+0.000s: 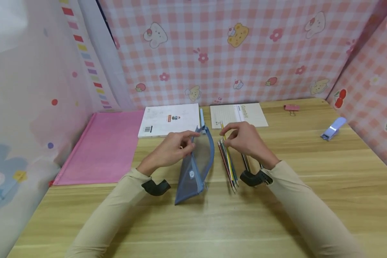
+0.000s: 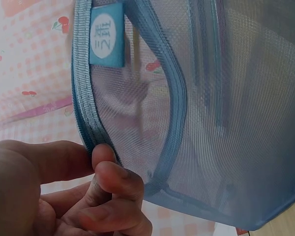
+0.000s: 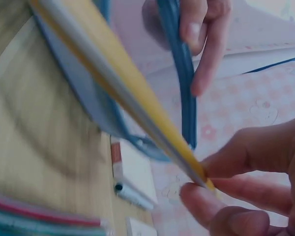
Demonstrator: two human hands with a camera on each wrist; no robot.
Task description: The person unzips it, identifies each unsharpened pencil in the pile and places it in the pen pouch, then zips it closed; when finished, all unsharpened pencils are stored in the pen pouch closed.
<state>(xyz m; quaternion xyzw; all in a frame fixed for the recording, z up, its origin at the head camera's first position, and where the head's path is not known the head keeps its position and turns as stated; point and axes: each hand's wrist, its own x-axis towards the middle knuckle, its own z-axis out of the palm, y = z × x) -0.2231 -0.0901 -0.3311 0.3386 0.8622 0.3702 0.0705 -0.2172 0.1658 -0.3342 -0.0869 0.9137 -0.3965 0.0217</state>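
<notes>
A blue mesh zipper pouch (image 1: 187, 183) stands upright on the table with its mouth open. My left hand (image 1: 171, 149) pinches one zipped edge of that mouth between thumb and forefinger, as the left wrist view shows near the pouch's fabric label (image 2: 107, 35). To the right of the pouch, my right hand (image 1: 246, 139) pinches a yellow pencil with a grey stripe (image 3: 132, 91) near one end. Beneath this hand lie several colored pencils (image 1: 227, 166) side by side. More dark pencils (image 1: 246, 163) lie partly hidden under the right wrist.
A pink mesh bag (image 1: 106, 150) lies at the left. Toward the back are a white book (image 1: 161, 120), a light blue pen (image 1: 202, 116) and a cream notebook (image 1: 254, 115). A pink binder clip (image 1: 291, 108) and a lilac stapler-like tool (image 1: 333, 129) sit at the right.
</notes>
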